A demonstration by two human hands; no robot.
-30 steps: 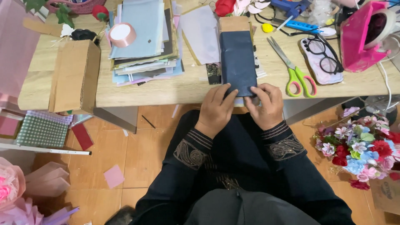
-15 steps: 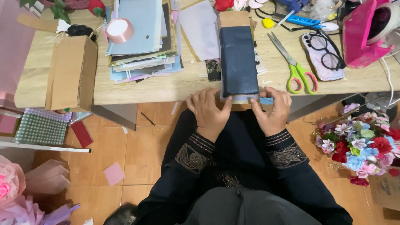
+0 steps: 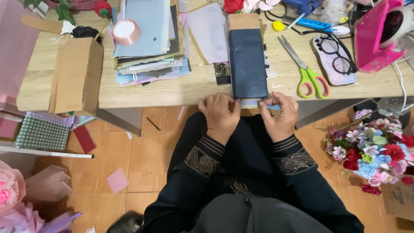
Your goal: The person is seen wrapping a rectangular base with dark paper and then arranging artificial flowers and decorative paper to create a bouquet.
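A dark blue folded sheet of paper [image 3: 248, 62] lies lengthwise on the wooden table [image 3: 172, 92], over a brown card piece. Both my hands sit at the table's near edge, below the sheet's near end. My left hand [image 3: 220, 115] has its fingers curled at the sheet's lower left corner. My right hand [image 3: 279, 114] pinches a thin light-coloured strip [image 3: 252, 103] that pokes out under the sheet's near end. Whether the left hand grips anything is hidden by its knuckles.
Green-handled scissors [image 3: 307, 69], a phone with glasses [image 3: 334, 60], a pink tape dispenser [image 3: 377, 36], a paper stack [image 3: 151, 39], a tape roll [image 3: 126, 32] and a cardboard box [image 3: 76, 75] share the table. A flower bouquet [image 3: 375, 149] stands at right, paper scraps on the floor.
Both hands have slid back from on top of the dark blue sheet to the table's near edge. The sheet stays put.
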